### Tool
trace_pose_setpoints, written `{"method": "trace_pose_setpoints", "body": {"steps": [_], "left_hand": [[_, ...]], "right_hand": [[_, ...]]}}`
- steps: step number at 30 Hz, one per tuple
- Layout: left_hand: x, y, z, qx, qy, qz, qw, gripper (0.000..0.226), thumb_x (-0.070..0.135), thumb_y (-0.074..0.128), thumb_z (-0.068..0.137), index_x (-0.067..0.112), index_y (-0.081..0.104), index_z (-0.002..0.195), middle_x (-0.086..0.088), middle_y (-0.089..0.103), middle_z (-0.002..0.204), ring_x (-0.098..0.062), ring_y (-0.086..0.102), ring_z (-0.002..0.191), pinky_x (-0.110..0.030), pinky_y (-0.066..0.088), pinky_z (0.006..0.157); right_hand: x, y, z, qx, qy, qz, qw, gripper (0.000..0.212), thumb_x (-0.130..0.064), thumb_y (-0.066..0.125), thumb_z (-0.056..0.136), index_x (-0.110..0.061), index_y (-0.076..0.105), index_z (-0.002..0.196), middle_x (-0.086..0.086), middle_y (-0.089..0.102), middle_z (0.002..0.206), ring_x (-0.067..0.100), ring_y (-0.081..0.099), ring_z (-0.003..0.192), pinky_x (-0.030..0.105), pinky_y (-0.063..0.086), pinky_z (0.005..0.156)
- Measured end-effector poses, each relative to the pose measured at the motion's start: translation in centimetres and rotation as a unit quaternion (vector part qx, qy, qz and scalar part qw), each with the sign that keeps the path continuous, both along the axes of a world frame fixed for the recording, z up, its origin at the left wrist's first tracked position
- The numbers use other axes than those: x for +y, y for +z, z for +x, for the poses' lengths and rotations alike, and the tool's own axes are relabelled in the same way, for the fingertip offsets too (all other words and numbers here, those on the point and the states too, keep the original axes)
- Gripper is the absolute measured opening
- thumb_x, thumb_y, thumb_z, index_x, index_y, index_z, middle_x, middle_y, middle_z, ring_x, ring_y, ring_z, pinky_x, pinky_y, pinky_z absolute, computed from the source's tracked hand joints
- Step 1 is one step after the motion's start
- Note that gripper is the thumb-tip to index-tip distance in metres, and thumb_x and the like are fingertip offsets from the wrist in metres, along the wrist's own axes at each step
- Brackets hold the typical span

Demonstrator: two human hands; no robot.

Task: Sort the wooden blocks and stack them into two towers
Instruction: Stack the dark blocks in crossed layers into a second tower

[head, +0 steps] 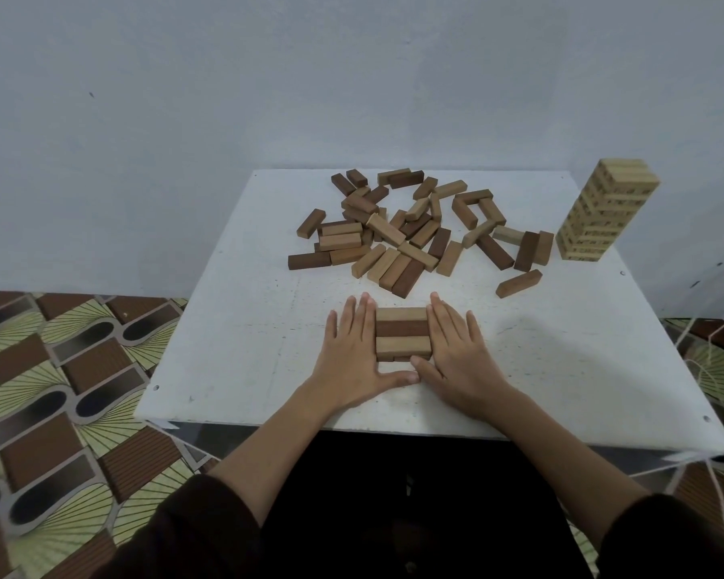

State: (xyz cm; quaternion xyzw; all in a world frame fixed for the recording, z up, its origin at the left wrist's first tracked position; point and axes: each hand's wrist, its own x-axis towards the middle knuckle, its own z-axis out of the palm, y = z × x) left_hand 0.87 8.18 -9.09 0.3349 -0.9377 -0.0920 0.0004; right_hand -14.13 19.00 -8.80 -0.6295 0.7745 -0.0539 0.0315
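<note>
Sleeves: dark fabric sleeves (210,528) sit at the bottom corners. Bare forearms run out of them and converge toward the middle of the counter.
Left hand: the left hand (352,353) lies palm down on the counter, fingers straight and close together, pointing away from the body. Its inner edge lies against the left end of the low stack, and its thumb is stretched sideways along the near side.
Right hand: the right hand (456,353) mirrors it, flat and uncurled, with its inner edge against the stack's right end. Its thumb tip meets the left thumb just in front of the blocks.
Hands together: both are spread flat, gripping nothing and bracketing the stack on three sides.
Low stack: the low stack (402,332) stands between the hands near the counter's front middle. Its top layer is three rectangular wooden bars side by side, light, dark, light, with smooth matte faces. An edge of a lower layer shows at the near side.
Counter: the counter (247,328) is a white square board, rough and speckled, with small holes near its corners.
Single block: a single block (518,282) of tan wood lies alone, right of centre.
Loose blocks: the loose blocks (393,227) are a jumbled heap of light and dark brown bars across the far half, some overlapping.
Pale tower: the pale tower (598,211) stands upright at the far right corner, built of light crosswise layers.
Floor covering: the floor covering (59,369) is patterned in brown, black and green.
Wall: the wall (310,77) is plain, pale blue-grey.
</note>
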Motion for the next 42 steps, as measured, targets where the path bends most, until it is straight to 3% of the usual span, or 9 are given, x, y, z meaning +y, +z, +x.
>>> {"method": "trace_pose_setpoints", "body": {"steps": [11, 14, 16, 17, 19, 20, 23, 28, 42], "left_hand": [[0.0, 0.1, -0.1, 0.004, 0.006, 0.017, 1.0, 0.136, 0.097, -0.004, 0.049, 0.006, -0.012, 0.148, -0.009, -0.013, 0.158, -0.023, -0.015, 0.145, -0.045, -0.008, 0.117], [-0.1, 0.9, 0.0, 0.033, 0.005, 0.071, 0.997, 0.134, 0.095, 0.028, 0.057, 0.005, -0.012, 0.148, -0.009, -0.012, 0.158, -0.022, -0.014, 0.145, -0.043, -0.007, 0.118], [-0.3, 2.1, 0.2, 0.072, 0.004, 0.133, 0.989, 0.129, 0.075, 0.062, 0.065, 0.006, -0.008, 0.149, -0.008, -0.004, 0.159, -0.02, -0.005, 0.146, -0.039, 0.001, 0.118], [-0.5, 2.7, 0.3, 0.094, 0.006, 0.156, 0.983, 0.126, 0.064, 0.071, 0.066, 0.008, -0.005, 0.149, -0.006, 0.002, 0.158, -0.019, 0.001, 0.144, -0.037, 0.007, 0.117], [-0.8, 3.7, 0.5, 0.122, 0.015, 0.188, 0.974, 0.125, 0.05, 0.081, 0.064, 0.014, -0.002, 0.149, -0.002, 0.013, 0.155, -0.018, 0.012, 0.14, -0.037, 0.019, 0.113], [-1.0, 4.0, 0.4, 0.128, 0.015, 0.196, 0.972, 0.126, 0.045, 0.084, 0.063, 0.018, -0.003, 0.149, -0.001, 0.019, 0.152, -0.019, 0.017, 0.137, -0.038, 0.025, 0.111], [-1.4, 4.5, -0.1, 0.121, -0.001, 0.203, 0.972, 0.127, 0.037, 0.087, 0.061, 0.023, -0.003, 0.149, -0.003, 0.028, 0.144, -0.02, 0.029, 0.129, -0.039, 0.034, 0.106], [-1.9, 4.9, -0.8, 0.095, -0.032, 0.199, 0.975, 0.12, 0.032, 0.088, 0.061, 0.024, 0.004, 0.147, -0.003, 0.028, 0.143, -0.02, 0.032, 0.127, -0.039, 0.038, 0.103], [-2.2, 4.6, -1.2, 0.079, -0.047, 0.174, 0.98, 0.122, 0.03, 0.086, 0.063, 0.025, -0.001, 0.148, -0.008, 0.044, 0.122, -0.023, 0.047, 0.107, -0.034, 0.044, 0.087]], "right_hand": [[0.1, 0.0, 0.1, -0.001, 0.001, 0.01, 1.0, 0.082, -0.054, 0.007, 0.088, 0.003, 0.013, 0.147, 0.018, 0.007, 0.157, 0.028, 0.011, 0.145, 0.044, -0.002, 0.113], [-0.1, 0.1, -0.1, -0.025, -0.005, 0.0, 1.0, 0.094, -0.065, 0.01, 0.081, 0.001, 0.008, 0.148, 0.015, 0.0, 0.158, 0.026, 0.001, 0.146, 0.037, -0.009, 0.113], [-0.3, 0.7, -0.3, -0.075, -0.007, -0.004, 0.997, 0.104, -0.072, 0.023, 0.075, -0.002, 0.004, 0.149, 0.011, -0.004, 0.158, 0.023, -0.003, 0.145, 0.032, -0.009, 0.113], [-0.4, 1.3, -0.5, -0.116, -0.007, -0.009, 0.993, 0.106, -0.069, 0.04, 0.075, -0.003, 0.004, 0.149, 0.01, -0.001, 0.158, 0.022, -0.002, 0.144, 0.028, -0.005, 0.113], [-0.7, 2.7, -0.7, -0.191, -0.004, -0.034, 0.981, 0.105, -0.045, 0.071, 0.074, -0.005, 0.008, 0.148, 0.008, 0.011, 0.155, 0.022, 0.009, 0.14, 0.021, 0.006, 0.109], [-0.9, 3.3, -0.8, -0.206, 0.001, -0.041, 0.978, 0.105, -0.036, 0.077, 0.071, -0.006, 0.011, 0.147, 0.008, 0.017, 0.152, 0.023, 0.015, 0.137, 0.02, 0.012, 0.106], [-2.0, 4.8, -1.2, -0.171, 0.016, 0.007, 0.985, 0.106, -0.035, 0.079, 0.069, -0.012, 0.011, 0.147, 0.003, 0.022, 0.148, 0.022, 0.023, 0.13, 0.029, 0.026, 0.104], [-3.2, 5.8, -1.3, -0.134, 0.034, 0.066, 0.988, 0.101, -0.04, 0.08, 0.066, -0.019, 0.017, 0.143, 0.0, 0.031, 0.14, 0.02, 0.032, 0.123, 0.035, 0.04, 0.096], [-3.7, 6.4, -0.4, -0.128, 0.048, 0.093, 0.986, 0.093, -0.03, 0.077, 0.07, -0.02, 0.018, 0.142, -0.001, 0.036, 0.13, 0.015, 0.037, 0.111, 0.037, 0.046, 0.09]]}}
